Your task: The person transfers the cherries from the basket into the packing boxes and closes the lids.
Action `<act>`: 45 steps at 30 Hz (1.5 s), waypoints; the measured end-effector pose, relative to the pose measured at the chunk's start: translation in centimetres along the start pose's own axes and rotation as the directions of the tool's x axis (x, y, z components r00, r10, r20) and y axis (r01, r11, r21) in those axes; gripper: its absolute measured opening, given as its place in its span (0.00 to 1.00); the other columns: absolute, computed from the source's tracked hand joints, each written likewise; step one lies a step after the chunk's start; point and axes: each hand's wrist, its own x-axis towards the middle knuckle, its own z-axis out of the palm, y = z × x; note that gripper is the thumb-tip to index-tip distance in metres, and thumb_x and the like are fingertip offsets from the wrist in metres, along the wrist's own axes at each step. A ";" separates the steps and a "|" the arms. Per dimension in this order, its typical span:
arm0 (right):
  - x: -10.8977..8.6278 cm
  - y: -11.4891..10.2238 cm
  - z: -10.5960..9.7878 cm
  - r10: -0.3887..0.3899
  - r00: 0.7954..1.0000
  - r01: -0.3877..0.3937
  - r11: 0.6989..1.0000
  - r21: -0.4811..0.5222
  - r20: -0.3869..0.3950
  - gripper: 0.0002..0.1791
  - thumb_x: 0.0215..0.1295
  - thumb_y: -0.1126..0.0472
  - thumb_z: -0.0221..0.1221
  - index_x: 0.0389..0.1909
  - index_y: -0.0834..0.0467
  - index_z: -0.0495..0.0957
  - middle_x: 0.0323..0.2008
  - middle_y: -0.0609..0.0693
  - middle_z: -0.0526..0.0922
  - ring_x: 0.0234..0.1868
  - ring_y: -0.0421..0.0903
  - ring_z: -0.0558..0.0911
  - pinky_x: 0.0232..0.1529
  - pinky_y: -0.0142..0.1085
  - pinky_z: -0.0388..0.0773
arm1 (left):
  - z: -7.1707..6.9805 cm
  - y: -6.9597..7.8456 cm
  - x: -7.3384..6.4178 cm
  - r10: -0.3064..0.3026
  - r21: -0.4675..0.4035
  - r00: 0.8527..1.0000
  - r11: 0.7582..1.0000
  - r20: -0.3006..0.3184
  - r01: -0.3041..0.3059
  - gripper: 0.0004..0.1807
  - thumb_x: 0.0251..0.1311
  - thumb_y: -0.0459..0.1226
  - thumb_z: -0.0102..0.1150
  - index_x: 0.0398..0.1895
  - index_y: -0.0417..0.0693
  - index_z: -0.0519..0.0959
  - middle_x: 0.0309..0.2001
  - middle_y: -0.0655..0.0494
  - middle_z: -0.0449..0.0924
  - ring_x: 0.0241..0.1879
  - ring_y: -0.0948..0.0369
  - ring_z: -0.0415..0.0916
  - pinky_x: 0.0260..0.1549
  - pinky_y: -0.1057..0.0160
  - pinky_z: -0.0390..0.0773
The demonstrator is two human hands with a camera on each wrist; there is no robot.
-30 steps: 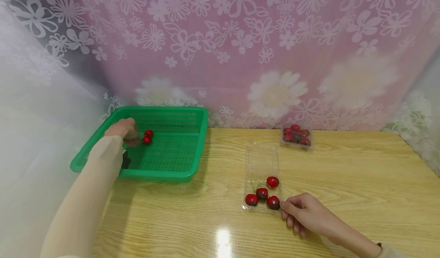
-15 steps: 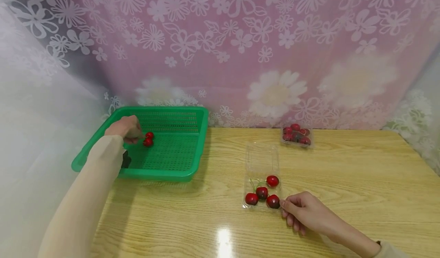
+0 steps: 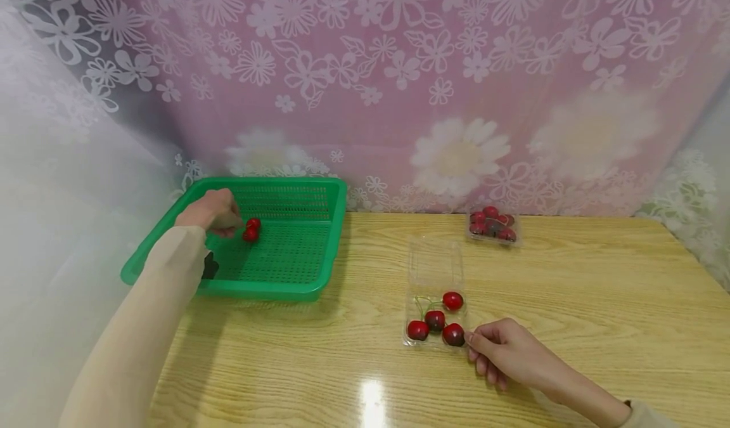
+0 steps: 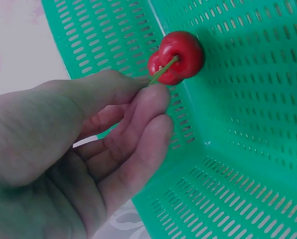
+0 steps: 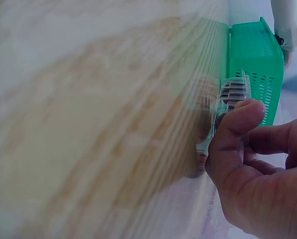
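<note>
Inside the green plastic basket (image 3: 268, 290), my left hand (image 3: 211, 214) pinches the green stems of a pair of red cherries (image 4: 184, 54) between thumb and forefinger. The cherries hang just beyond the fingertips, close to the basket wall in the left wrist view. On the table, my right hand (image 3: 510, 355) pinches the right edge of a clear plastic clamshell box (image 3: 436, 263) between thumb and finger. The box's lid is folded back, away from me. Several dark red cherries (image 3: 435, 321) with green stems lie in its near half.
Behind and to the right stands another clear box (image 3: 516, 241), filled with several dark red cherries. The wooden table (image 3: 319, 364) meets a pink flowered curtain (image 3: 365, 117) at its far edge. A pale curtain (image 3: 51, 225) hangs along the left side.
My left hand has moved slightly right inside the basket, and the cherry pair has shifted right with it. My right hand and the clamshell box have stayed in place.
</note>
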 end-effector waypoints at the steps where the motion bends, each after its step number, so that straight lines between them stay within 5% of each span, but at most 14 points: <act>1: 0.0 0.0 0.0 -0.001 1.000 0.001 1.000 0.000 0.001 0.24 0.80 0.49 0.51 0.33 0.64 0.79 0.21 0.47 0.80 0.19 0.38 0.75 0.18 0.29 0.76 | 0.0 0.0 0.0 0.004 -0.001 1.000 1.000 -0.007 -0.004 0.18 0.70 0.36 0.57 0.57 0.34 0.81 0.33 0.47 0.89 0.30 0.59 0.86 0.40 0.52 0.85; 13: 0.0 0.0 0.0 0.011 1.000 -0.011 1.000 -0.004 -0.001 0.24 0.80 0.49 0.51 0.33 0.64 0.79 0.21 0.47 0.79 0.19 0.39 0.75 0.18 0.29 0.75 | -0.7 1.4 -0.7 0.078 0.038 0.991 0.997 -0.107 -0.074 0.17 0.70 0.35 0.55 0.54 0.33 0.83 0.32 0.48 0.89 0.30 0.58 0.86 0.49 0.41 0.82; 23: 0.0 0.0 0.2 0.012 1.000 -0.012 1.000 0.015 0.005 0.24 0.80 0.48 0.51 0.33 0.64 0.79 0.21 0.46 0.79 0.19 0.38 0.74 0.18 0.28 0.74 | -0.6 3.0 -1.3 0.155 0.049 0.978 0.987 -0.137 -0.150 0.14 0.70 0.34 0.57 0.49 0.33 0.86 0.37 0.43 0.90 0.28 0.60 0.86 0.45 0.46 0.85; 31: 0.0 0.0 0.1 0.015 1.000 -0.015 1.000 0.014 -0.006 0.23 0.80 0.48 0.52 0.34 0.64 0.79 0.22 0.47 0.80 0.20 0.38 0.75 0.19 0.29 0.75 | -1.2 3.9 -1.9 0.189 0.074 0.968 0.981 -0.167 -0.178 0.14 0.70 0.35 0.56 0.48 0.35 0.87 0.26 0.51 0.88 0.28 0.58 0.84 0.38 0.51 0.84; 45: 0.1 -0.1 0.2 0.025 0.999 -0.024 1.000 0.011 -0.027 0.22 0.79 0.48 0.52 0.35 0.64 0.79 0.23 0.48 0.80 0.21 0.39 0.76 0.20 0.31 0.77 | -2.0 5.3 -2.8 0.226 0.097 0.950 0.973 -0.214 -0.209 0.13 0.69 0.36 0.56 0.43 0.38 0.89 0.24 0.53 0.88 0.25 0.59 0.83 0.32 0.56 0.81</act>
